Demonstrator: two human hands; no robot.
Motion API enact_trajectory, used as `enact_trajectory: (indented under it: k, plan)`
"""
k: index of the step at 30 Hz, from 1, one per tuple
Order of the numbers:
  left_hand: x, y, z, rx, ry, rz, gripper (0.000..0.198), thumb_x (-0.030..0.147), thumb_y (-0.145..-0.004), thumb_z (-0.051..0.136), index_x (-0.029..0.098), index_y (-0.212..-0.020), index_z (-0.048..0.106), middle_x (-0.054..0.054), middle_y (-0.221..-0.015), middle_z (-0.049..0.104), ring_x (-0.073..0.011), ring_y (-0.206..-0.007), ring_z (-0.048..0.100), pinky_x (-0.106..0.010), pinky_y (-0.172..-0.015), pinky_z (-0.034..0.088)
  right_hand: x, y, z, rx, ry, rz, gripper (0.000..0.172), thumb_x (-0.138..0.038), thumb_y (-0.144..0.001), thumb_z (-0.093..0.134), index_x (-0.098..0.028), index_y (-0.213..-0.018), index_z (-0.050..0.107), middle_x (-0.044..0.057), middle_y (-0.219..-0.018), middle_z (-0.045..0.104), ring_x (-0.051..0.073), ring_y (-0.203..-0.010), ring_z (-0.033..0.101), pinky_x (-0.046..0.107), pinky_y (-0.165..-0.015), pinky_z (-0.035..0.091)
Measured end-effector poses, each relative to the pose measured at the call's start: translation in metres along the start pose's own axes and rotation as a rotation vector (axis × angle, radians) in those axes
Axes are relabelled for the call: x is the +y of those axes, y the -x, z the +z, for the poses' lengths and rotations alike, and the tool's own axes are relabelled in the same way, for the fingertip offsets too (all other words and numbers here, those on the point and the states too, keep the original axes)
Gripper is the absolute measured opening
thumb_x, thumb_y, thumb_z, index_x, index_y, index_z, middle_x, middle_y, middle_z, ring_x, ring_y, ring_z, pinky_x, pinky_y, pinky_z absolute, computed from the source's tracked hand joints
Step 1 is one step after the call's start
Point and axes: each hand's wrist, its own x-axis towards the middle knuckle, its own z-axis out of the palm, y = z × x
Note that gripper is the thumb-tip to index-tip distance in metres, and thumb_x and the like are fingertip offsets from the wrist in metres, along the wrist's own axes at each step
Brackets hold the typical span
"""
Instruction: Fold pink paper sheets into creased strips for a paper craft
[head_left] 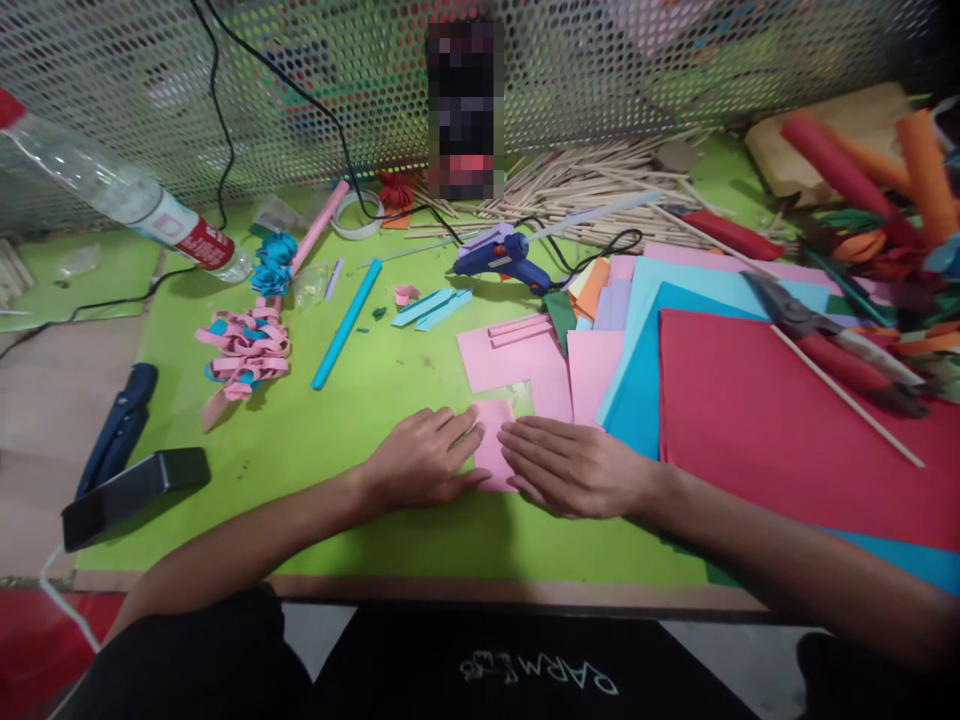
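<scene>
A small square of pink paper [494, 447] lies on the green tabletop between my two hands. My left hand [420, 457] rests at its left edge, fingertips on the upper part and thumb apart at the lower corner. Stretched out flat, the fingers of my right hand [564, 466] press on the paper's right side. Neither hand is closed around anything. Just beyond are larger pink sheets [529, 372], with thin rolled pink strips [520, 330] on top. A blue hot glue gun [499, 257] with its cord lies farther back.
Red sheets [787, 420] and blue sheets are stacked at right, with pliers [817, 330] on top. Wooden sticks [570, 180] pile up near the perforated metal panel [300, 90]. At left are a plastic bottle [135, 200], pink-and-blue paper curls [247, 345], a stapler [120, 425] and a black box [139, 497].
</scene>
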Motion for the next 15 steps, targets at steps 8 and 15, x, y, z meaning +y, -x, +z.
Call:
enact_trajectory:
  k: [8,15]
  plan:
    - [0.0,-0.001,0.0,0.009,-0.008,0.006,0.05,0.054,-0.098,0.046,0.011,-0.114,0.065,-0.015,-0.123,0.067,-0.0252,-0.093,0.069,-0.036,-0.072,0.057,0.012,-0.001,0.005,-0.002,0.004,0.11,0.03,-0.026,-0.095,0.061,-0.005,-0.116,0.066,0.016,-0.114,0.072,0.026,-0.113,0.067,0.042,-0.097,0.059]
    - [-0.001,-0.001,-0.001,-0.002,-0.005,0.013,0.048,0.053,-0.097,0.048,0.011,-0.115,0.065,-0.014,-0.123,0.068,-0.0257,-0.092,0.069,-0.038,-0.075,0.058,0.02,0.0,0.009,0.009,0.057,0.121,0.03,-0.026,-0.094,0.061,-0.005,-0.116,0.066,0.015,-0.116,0.072,0.027,-0.113,0.067,0.043,-0.099,0.059]
